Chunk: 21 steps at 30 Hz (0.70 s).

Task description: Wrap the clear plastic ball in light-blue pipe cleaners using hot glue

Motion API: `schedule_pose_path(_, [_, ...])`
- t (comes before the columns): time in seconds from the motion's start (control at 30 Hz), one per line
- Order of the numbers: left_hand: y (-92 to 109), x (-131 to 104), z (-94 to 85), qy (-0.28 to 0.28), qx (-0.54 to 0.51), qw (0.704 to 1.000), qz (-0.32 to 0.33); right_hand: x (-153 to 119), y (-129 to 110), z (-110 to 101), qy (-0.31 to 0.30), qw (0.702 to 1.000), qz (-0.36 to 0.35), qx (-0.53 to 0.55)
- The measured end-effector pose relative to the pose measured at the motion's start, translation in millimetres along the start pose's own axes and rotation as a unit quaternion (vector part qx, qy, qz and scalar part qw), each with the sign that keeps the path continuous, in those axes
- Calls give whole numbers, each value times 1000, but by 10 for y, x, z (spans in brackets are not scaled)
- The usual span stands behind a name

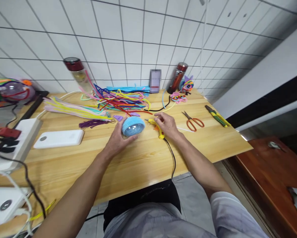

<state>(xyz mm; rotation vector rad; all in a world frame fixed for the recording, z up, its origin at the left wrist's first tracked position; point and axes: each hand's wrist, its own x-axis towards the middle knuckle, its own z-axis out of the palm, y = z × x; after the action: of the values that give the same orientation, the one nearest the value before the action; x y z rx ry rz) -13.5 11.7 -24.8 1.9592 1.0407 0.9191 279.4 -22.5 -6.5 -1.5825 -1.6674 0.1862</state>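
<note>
My left hand (117, 138) is closed around a clear plastic ball wrapped in light blue pipe cleaner (133, 126), its shiny bare side facing me. Just to the right, a yellow hot glue gun (159, 132) has its nozzle pointing left and its cord running off the table's front edge. Over the rear of the gun is my right hand (167, 125), fingers bent and apart; whether they touch it is unclear. Small purple pieces (118, 117) lie behind the ball. A heap of coloured pipe cleaners (123, 99) spreads farther back.
Orange-handled scissors (194, 123) and yellow-green pliers (216, 116) lie at right. At the back stand a phone (155, 81), a red thermos (177, 78) and a tea bottle (78, 75). A white power bank (59, 138) and a power strip (26, 137) sit left.
</note>
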Motion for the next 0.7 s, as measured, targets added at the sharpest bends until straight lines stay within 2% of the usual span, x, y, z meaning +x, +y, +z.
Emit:
schedule_pose_path(0.4, [-23, -3, 9, -4, 10, 1000, -1, -19, -21, -1, -19, 1000, -2, 11])
schedule_pose_path(0.6, [-26, 10, 8, -14, -10, 1000, 5, -28, -16, 0, -13, 1000, -11, 22])
schedule_pose_path(0.7, [-33, 10, 2, -13, -23, 999, 17, -37, -40, -29, 13, 1000, 3, 28])
